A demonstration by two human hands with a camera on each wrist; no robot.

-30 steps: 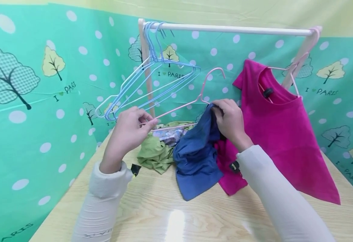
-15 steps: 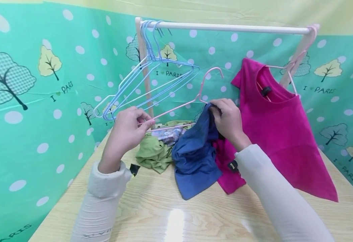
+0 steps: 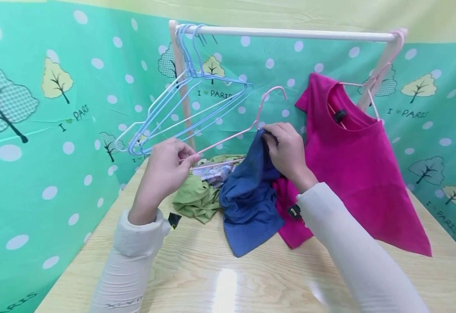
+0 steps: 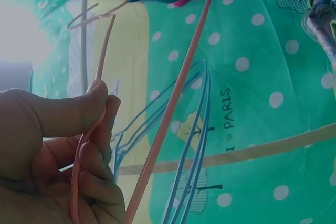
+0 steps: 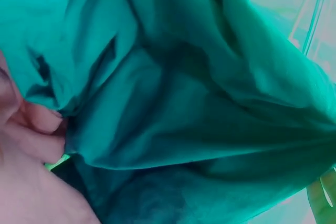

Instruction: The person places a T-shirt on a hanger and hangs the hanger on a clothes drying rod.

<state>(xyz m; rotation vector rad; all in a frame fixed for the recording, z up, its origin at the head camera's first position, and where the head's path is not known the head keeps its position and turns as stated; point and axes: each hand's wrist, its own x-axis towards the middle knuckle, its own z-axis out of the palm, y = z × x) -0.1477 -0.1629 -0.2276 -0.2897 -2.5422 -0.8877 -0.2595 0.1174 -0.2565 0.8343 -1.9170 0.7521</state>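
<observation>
My left hand point(image 3: 167, 167) pinches the left end of a pink wire hanger point(image 3: 228, 140), thumb on top. The hanger's hook points up, and its left shoulder is bare. In the left wrist view the fingers curl round the hanger's wire point(image 4: 100, 59). My right hand point(image 3: 286, 150) pinches the top edge of a blue garment point(image 3: 247, 213) right beside the hanger's neck. The hanger's right side is hidden behind the cloth. Below, the garment hangs down to the table in folds. In the right wrist view the cloth point(image 5: 173, 103) looks teal and fills most of the picture.
Several blue and white hangers point(image 3: 196, 80) hang at the rack's point(image 3: 290, 32) left end. At its right end a magenta T-shirt point(image 3: 349, 165) hangs on a pink hanger. A crumpled green garment point(image 3: 196, 200) and a patterned cloth point(image 3: 216, 174) lie on the wooden table point(image 3: 196, 269).
My right hand has moved slightly left with the blue garment's edge, closer to the hanger's neck. My left hand keeps its pinch. The head view has shifted a little.
</observation>
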